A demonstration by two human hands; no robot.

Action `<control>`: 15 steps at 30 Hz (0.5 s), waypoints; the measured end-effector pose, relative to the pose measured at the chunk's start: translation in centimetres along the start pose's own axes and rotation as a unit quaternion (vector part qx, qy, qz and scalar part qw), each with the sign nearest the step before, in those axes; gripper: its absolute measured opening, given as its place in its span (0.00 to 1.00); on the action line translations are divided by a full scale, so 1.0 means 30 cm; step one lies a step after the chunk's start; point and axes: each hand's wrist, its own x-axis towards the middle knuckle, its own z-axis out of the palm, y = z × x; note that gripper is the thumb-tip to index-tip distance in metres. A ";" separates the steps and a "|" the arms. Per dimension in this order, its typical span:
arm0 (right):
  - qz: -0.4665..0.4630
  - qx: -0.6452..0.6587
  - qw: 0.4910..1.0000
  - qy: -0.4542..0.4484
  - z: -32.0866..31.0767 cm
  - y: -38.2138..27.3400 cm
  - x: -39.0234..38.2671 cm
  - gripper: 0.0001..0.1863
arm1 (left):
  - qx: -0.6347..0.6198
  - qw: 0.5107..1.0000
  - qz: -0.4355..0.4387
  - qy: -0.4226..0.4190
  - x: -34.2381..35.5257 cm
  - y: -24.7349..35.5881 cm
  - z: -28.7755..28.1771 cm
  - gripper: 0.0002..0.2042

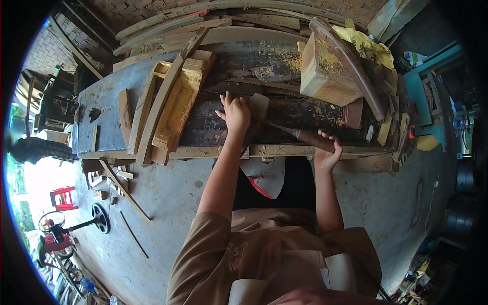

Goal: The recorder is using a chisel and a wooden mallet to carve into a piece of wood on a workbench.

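My left hand (235, 113) is at the middle of the workbench, against a small pale wooden block (258, 106). Its thumb side is closed on the block's left edge, while the other fingers stick out to the left. Off to the right, my right hand (327, 151) is wrapped around the end of a brown wooden handle (309, 138). From this handle a narrow metal shank (279, 126) runs left to just below the block. The tool looks like a chisel or a file; its tip is too dark to make out.
On the dark, worn workbench (109, 114), long boards and a yellowish wooden trough (178, 107) lie to the left. A large wood block (328, 71) with sawdust stands to the right, a curved brown piece (353, 71) leaning over it. Planks (244, 35) are stacked behind.
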 end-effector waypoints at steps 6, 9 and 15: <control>0.003 0.074 0.993 0.092 0.078 -0.039 0.030 0.10 | -0.033 0.999 0.017 -0.007 -0.005 0.007 -0.008 0.17; -0.055 0.023 0.996 0.068 0.247 -0.100 0.102 0.11 | -0.049 0.998 0.026 -0.007 -0.008 0.006 -0.026 0.17; -0.147 -0.134 0.972 -0.124 0.499 -0.170 0.175 0.15 | -0.031 0.998 0.044 -0.028 -0.012 0.016 -0.043 0.17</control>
